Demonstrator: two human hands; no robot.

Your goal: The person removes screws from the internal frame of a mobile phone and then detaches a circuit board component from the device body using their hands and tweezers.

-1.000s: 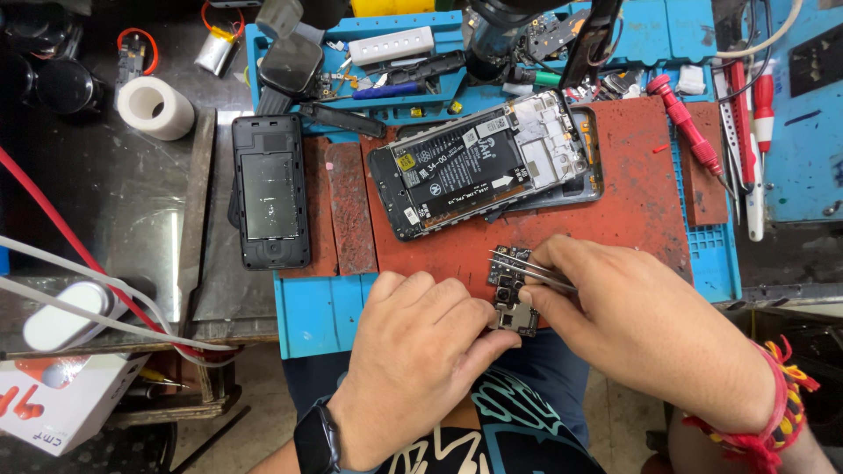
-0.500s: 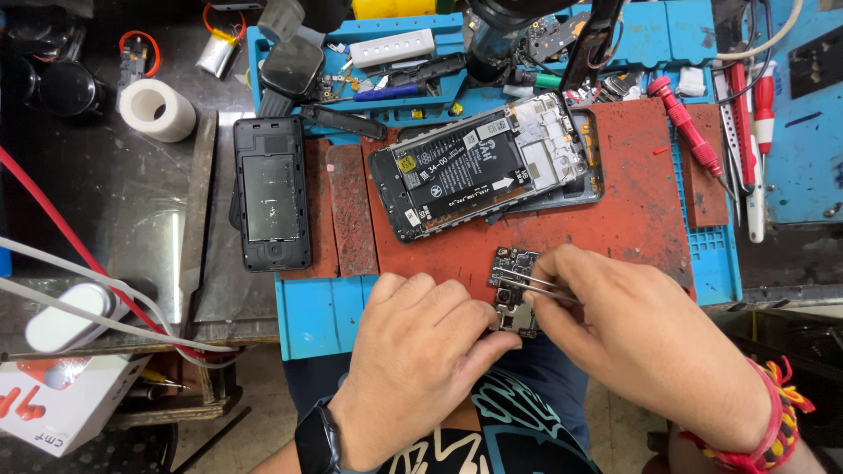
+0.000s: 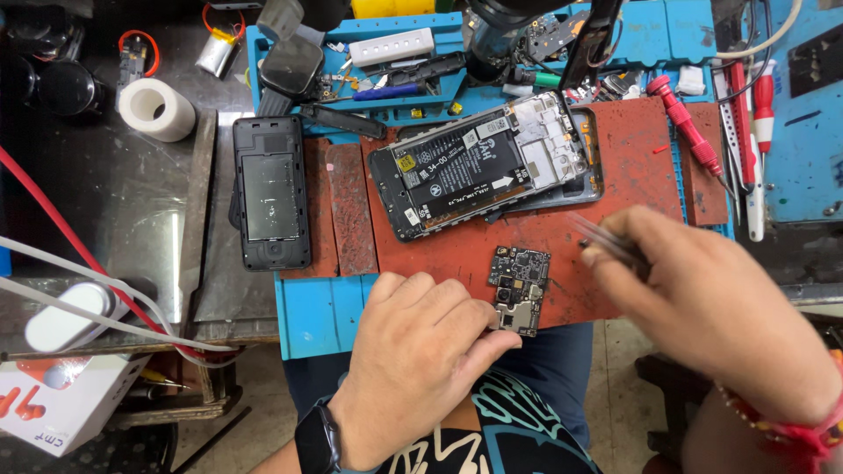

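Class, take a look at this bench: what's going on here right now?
A person is working on a small circuit board on a red mat. The left hand pins the board's lower edge, while the right hand holds tweezers just off to its right, not touching it. An opened phone with its battery exposed lies above.

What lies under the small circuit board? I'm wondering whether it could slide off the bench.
The circuit board rests on the red work mat. Its near end is pinched by the left hand, whose fingers hide what lies beneath that end.
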